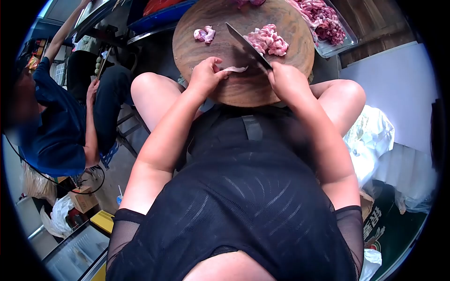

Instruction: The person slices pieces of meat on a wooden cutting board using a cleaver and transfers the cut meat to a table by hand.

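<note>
A round wooden chopping block (248,89) stands between the knees. My left hand (206,76) is at its left front, fingers pinched on one end of a thin pale strip of meat (235,69). My right hand (288,79) grips the handle of a cleaver (246,44), whose dark blade points up and to the left over the block. Just right of the blade lies a pile of cut pink meat (268,39). A small meat piece (205,34) rests on the block's upper left.
A clear tray (349,40) of chopped meat is at the upper right, a blue container (159,18) at the upper left. On the left sits a person in a blue shirt (61,122), holding a skewer. White plastic bags (371,136) lie to the right.
</note>
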